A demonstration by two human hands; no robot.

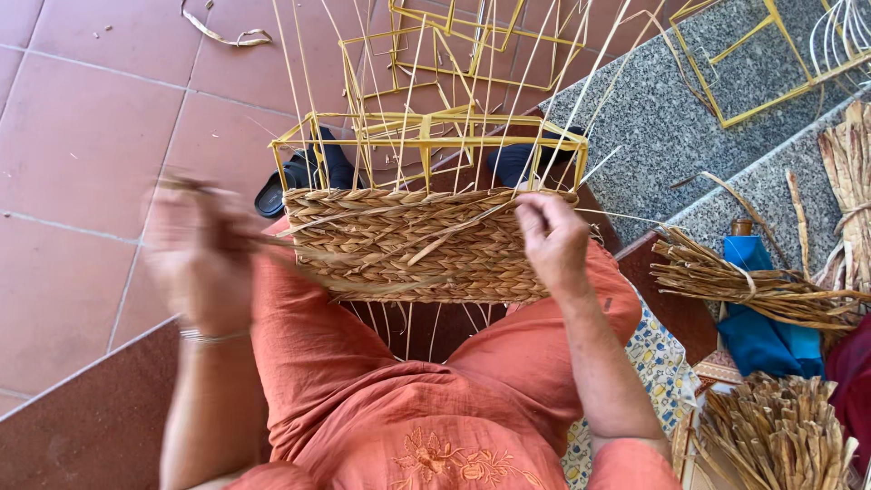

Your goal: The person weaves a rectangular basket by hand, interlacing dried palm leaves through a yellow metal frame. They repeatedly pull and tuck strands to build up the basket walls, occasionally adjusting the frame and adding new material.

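strand runs left-right, long axis level w/ the woven rows, from the basket on the lap out to the left hand. left hand is blurred, closed on the strand's free end, left of the basket. right hand pinches the weave at the basket's right top edge, touching it, so it's nearer the work. yellow frame stands just beyond, stakes up.

The scene is seen from a single head-worn camera, aimed steeply down over the lap and close to the work. The basket is centred in the frame, with tiled floor taken in at left and stone steps at upper right.
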